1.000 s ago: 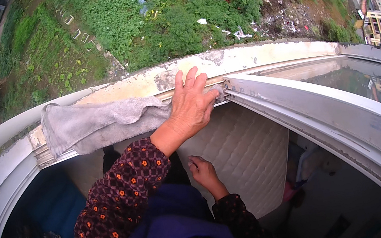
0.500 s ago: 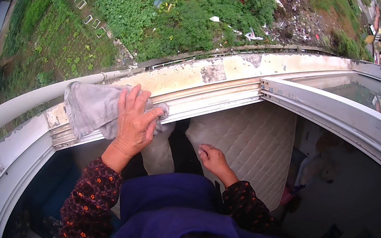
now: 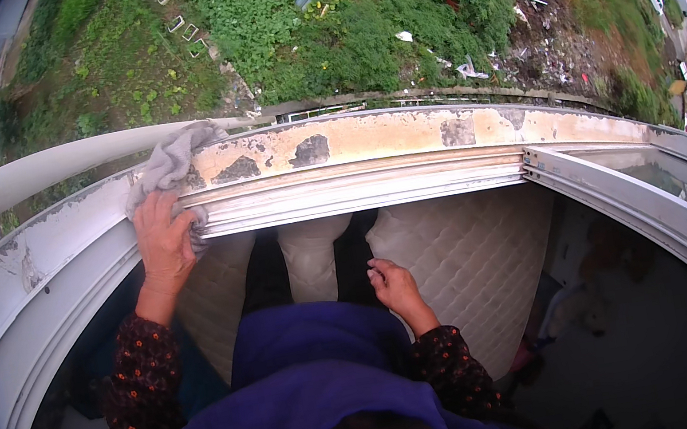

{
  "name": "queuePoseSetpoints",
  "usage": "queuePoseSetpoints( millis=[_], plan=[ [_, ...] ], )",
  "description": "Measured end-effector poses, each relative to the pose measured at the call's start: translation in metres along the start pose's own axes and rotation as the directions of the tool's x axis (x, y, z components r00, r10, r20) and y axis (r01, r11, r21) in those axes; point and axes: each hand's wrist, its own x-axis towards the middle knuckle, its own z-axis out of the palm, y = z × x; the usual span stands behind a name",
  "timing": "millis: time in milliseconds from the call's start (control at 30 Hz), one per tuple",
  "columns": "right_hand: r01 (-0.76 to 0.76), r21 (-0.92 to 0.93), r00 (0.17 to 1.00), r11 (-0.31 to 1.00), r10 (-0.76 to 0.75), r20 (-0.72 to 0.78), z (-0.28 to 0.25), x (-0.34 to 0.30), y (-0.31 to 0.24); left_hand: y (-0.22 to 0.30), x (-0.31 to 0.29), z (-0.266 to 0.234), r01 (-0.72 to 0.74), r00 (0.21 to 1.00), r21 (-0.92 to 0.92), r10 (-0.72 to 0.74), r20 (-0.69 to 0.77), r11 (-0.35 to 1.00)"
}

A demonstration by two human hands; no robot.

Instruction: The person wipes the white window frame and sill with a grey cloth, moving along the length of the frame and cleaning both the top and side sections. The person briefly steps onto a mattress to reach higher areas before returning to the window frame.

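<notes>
My left hand (image 3: 161, 241) is at nine o'clock of the head view, and it holds a grey cloth (image 3: 177, 155), with its fingers close together and bent over it. My right hand (image 3: 400, 288) is at five o'clock, near the middle, and touches neither the cloth nor the window frame. Its fingers curl loosely inward; the palm is turned from me, so I cannot tell if it is fully closed or if something is inside.

The cloth is at ten o'clock, crumpled, lying across the sill (image 3: 403, 135) at its left corner. One fold comes out beside the thumb, over the end of the white track (image 3: 358, 191); the upper end reaches in front of a pale pipe (image 3: 41, 175), between nine and ten.

The sill curves across the twelve o'clock side, its paint peeled in grey patches, and the track runs along its near side. At three o'clock I see a window panel (image 3: 642, 199) with a white frame, meeting the track at its right end. Below, toward four o'clock, lies a quilted mattress (image 3: 483, 273). At six o'clock is the blue garment (image 3: 301, 401) of the wearer. Beyond the sill, green plants (image 3: 316, 39) grow at twelve, and scattered rubbish (image 3: 546, 48) lies at two.
</notes>
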Motion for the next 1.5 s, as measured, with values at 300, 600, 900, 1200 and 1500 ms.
queuePoseSetpoints(
  millis=[300, 600, 900, 1200, 1500],
  plan=[
    [0.43, 0.363, 0.903, 0.827, -0.389, -0.183, -0.068, 0.045, -0.174, 0.103, 0.051, -0.073, 0.166, 0.908, -0.979, -0.369, 0.2, -0.12],
    [0.708, 0.492, 0.651, 0.507, -0.739, -0.174, -0.158, 0.018, -0.27, 0.199, 0.092, -0.132, -0.118, 0.981, -0.913, 0.099, -0.169, -0.39],
    [0.956, -0.005, 0.276, 0.293, -0.906, -0.32, -0.268, 0.039, -0.322, 0.167, 0.072, -0.13, -0.317, 0.868, -0.873, -0.256, -0.425, 0.371],
    [0.733, 0.004, 0.668, 0.68, -0.722, 0.18, -0.152, 0.087, -0.285, 0.112, -0.157, -0.008, 0.65, 0.667, -0.714, -0.645, 0.372, 0.26],
    [0.732, -0.462, 0.679, 0.501, -0.594, 0.431, -0.03, 0.115, -0.267, 0.125, -0.169, 0.016, 0.64, 0.56, -0.764, -0.628, 0.54, -0.087]
  ],
)
